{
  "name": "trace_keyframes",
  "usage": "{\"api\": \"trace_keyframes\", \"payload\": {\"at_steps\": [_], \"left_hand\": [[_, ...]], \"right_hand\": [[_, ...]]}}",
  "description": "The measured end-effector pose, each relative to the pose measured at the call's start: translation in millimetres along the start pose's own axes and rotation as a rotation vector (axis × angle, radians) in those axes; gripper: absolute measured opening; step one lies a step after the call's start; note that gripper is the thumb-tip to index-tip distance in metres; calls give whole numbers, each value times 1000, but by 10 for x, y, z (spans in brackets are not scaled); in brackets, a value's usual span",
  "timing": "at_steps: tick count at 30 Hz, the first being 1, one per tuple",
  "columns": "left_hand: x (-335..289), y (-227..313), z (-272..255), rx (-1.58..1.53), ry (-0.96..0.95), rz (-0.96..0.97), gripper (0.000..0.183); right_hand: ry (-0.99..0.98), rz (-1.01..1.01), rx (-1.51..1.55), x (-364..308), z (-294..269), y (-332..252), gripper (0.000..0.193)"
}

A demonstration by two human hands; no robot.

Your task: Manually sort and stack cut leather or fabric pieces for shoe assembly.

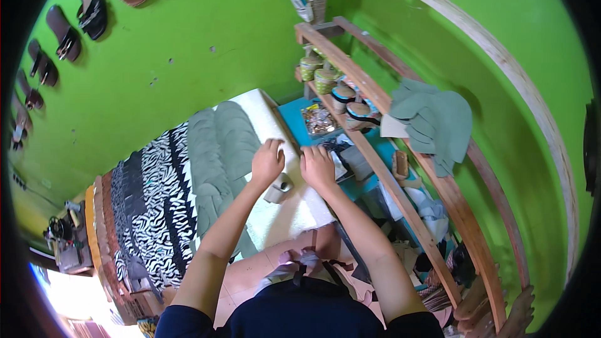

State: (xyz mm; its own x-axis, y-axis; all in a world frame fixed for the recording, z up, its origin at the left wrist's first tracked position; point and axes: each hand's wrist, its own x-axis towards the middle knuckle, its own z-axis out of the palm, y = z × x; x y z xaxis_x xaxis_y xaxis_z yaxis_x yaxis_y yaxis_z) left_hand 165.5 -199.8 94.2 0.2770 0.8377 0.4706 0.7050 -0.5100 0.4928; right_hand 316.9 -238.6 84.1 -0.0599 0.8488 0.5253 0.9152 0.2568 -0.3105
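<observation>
Navy shirt (294,313); hollow roll (274,194) slants far-right.

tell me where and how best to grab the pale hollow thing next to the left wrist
Probably around the outer wall of the pale hollow thing, from above, with the nearby left hand. Its dark opening appears toward the upper right, away from the body, and white surface shows beside it, so there seems room to close across its sides.

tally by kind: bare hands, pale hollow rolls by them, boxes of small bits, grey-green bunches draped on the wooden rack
Left hand and right hand: 2
Pale hollow roll: 1
Box of small bits: 1
Grey-green bunch: 1
Total: 5
</observation>
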Motion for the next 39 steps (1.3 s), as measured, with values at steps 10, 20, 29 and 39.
{"api": "trace_keyframes", "payload": {"at_steps": [10,20,29,39], "left_hand": [[-1023,-551,126,-333,-375,-547,28],[-1140,-588,-6,-1132,-414,-954,39],[-1002,-685,-579,-843,-603,-719,12],[-970,-977,-705,-917,-492,-598,18]], "right_hand": [[-695,365,521,-412,1064,-64,64],[-1046,445,947,-295,592,-547,29],[-492,-43,527,-147,344,-643,52],[-915,264,967,263,644,-825,24]]}}
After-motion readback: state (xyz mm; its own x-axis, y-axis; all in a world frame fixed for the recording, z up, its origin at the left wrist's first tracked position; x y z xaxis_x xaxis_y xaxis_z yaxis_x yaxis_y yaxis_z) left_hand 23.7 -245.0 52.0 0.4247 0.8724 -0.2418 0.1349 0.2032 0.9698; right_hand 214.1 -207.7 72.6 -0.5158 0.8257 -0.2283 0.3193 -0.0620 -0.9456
